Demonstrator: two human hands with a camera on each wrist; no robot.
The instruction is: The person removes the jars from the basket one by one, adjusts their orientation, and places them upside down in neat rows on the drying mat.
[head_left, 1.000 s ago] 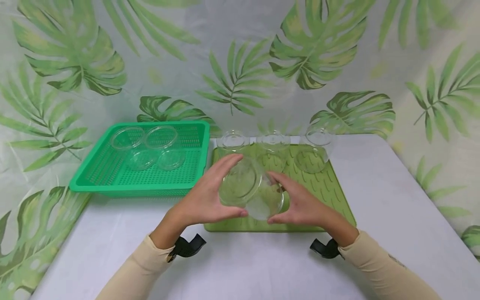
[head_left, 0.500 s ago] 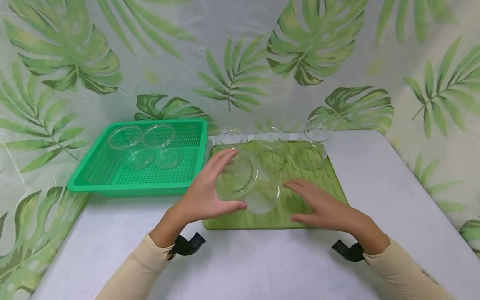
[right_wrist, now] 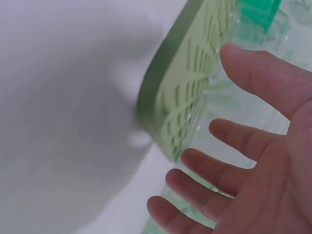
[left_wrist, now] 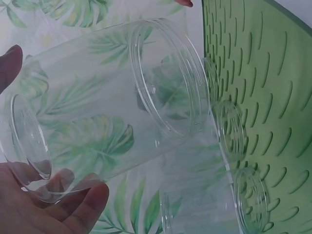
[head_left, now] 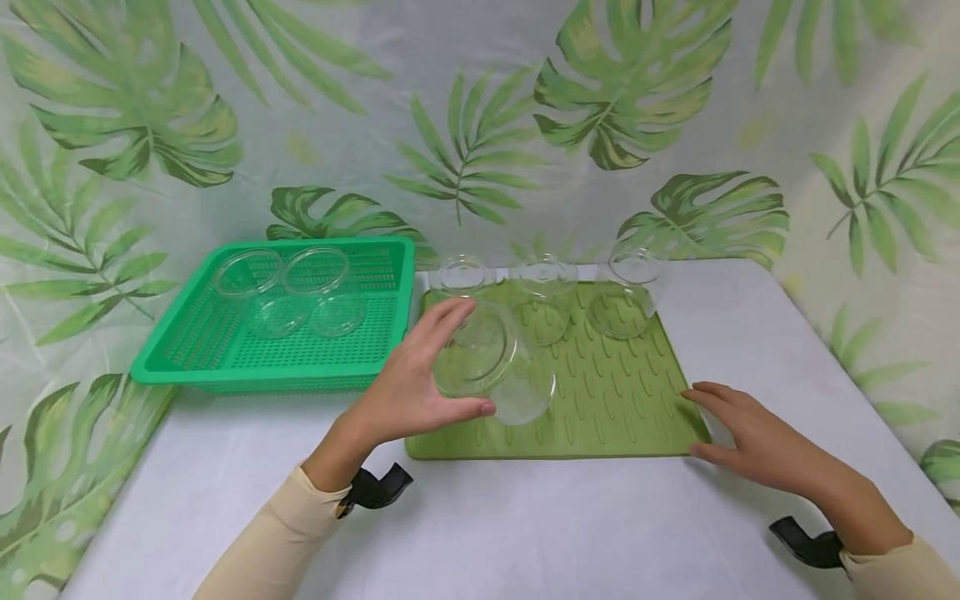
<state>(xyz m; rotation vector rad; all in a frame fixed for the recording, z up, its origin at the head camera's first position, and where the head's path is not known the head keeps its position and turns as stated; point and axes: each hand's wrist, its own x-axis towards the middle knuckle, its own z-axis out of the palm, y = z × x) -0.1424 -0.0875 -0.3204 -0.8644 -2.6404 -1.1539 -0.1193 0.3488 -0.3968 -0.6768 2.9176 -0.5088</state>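
Note:
A clear jar (head_left: 521,379) with a threaded mouth lies tilted in my left hand (head_left: 411,385), over the green drying mat (head_left: 622,408). In the left wrist view, fingers and thumb curve round the base end of the jar (left_wrist: 97,117), its mouth pointing away from the palm. My right hand (head_left: 772,442) is at the mat's front right corner, fingers spread and holding nothing. The right wrist view shows that bare palm (right_wrist: 258,170) beside the mat edge (right_wrist: 151,92). Three more clear jars stand along the back of the mat, the rightmost jar (head_left: 626,292) among them.
At the left, a green plastic basket (head_left: 247,377) contains two clear jars, one jar (head_left: 318,275) right of the other. A white cloth (head_left: 570,533) covers the table. Behind everything hangs a leaf-patterned curtain (head_left: 495,108).
My right hand has let go of the jar and moved right, to the mat's corner. The left hand keeps hold of the jar in almost the same place.

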